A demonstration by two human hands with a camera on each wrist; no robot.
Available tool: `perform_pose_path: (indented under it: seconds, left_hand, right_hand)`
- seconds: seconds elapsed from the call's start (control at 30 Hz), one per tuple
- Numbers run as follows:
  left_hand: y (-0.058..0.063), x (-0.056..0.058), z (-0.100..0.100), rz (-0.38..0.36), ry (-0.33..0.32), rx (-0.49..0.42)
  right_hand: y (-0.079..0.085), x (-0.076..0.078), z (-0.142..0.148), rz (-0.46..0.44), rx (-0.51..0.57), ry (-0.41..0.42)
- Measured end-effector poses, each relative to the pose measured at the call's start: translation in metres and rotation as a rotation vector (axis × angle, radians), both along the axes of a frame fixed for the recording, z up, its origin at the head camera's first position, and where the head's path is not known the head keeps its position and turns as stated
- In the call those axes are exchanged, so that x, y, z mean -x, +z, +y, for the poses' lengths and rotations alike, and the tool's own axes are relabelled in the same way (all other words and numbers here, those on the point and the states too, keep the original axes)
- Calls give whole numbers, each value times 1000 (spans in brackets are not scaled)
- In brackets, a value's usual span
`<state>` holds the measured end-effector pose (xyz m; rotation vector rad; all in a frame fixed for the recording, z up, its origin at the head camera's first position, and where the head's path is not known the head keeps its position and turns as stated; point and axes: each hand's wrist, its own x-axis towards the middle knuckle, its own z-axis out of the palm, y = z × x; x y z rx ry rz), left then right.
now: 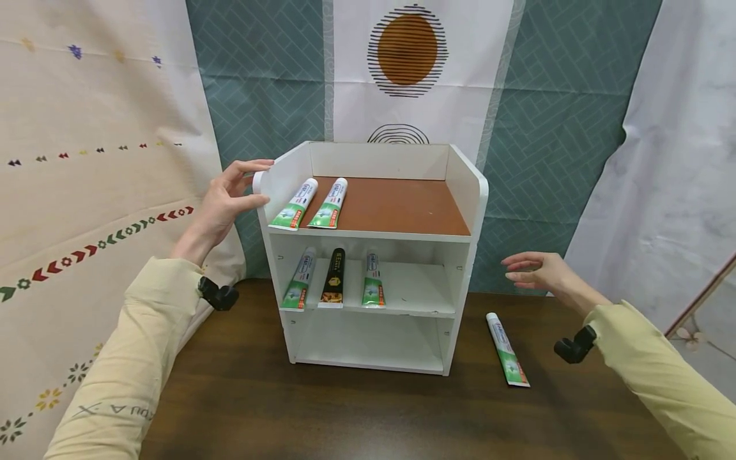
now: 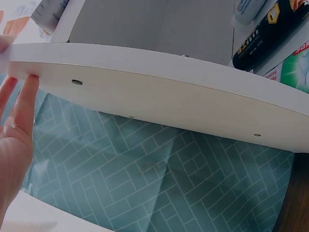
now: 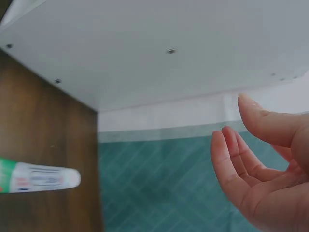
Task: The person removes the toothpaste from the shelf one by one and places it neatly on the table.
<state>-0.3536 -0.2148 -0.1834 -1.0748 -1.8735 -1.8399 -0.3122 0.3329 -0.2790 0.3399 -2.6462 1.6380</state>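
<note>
My left hand (image 1: pixel 221 198) holds the upper left side panel of a white three-tier shelf (image 1: pixel 376 237), thumb and fingers at its rounded edge. In the left wrist view, the fingertips (image 2: pixel 32 81) touch the panel's outer face. To the right of the shelf, my right hand (image 1: pixel 543 271) hovers with relaxed fingers and nothing in it. Below and left of that hand, a white-and-green toothpaste tube (image 1: pixel 506 348) lies on the table. Two similar tubes, a left one (image 1: pixel 296 204) and a right one (image 1: pixel 330 203), lie side by side on the brown top tier.
On the middle tier lie a green-and-white tube (image 1: pixel 300 281), a black tube (image 1: pixel 333 278) and another green-and-white tube (image 1: pixel 373 281). The shelf stands on a dark wooden table (image 1: pixel 368 409). Patterned cloths (image 1: pixel 259 96) hang behind and at both sides.
</note>
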Motion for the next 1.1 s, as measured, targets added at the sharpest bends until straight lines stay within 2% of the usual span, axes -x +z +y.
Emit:
perform_pose_path:
  seconds: [0.3,0.47,0.7,0.97,1.1]
  left_hand:
    - [-1,0,0,8,-5,-4]
    - [-1,0,0,9,-11,-11]
    - [-1,0,0,14,1,-8]
    - [-1,1,1,24,-7,-5]
    - [-2,1,1,25,-5,-7]
  right_hand:
    - [53,-2,-11,43,-10,-14]
    - [91,-3,-27,93,68,-21]
    - [140,-6,-48,150,168,48]
    - [178,-9,-72,155,220,83]
    - [189,-5,-91,156,193,110]
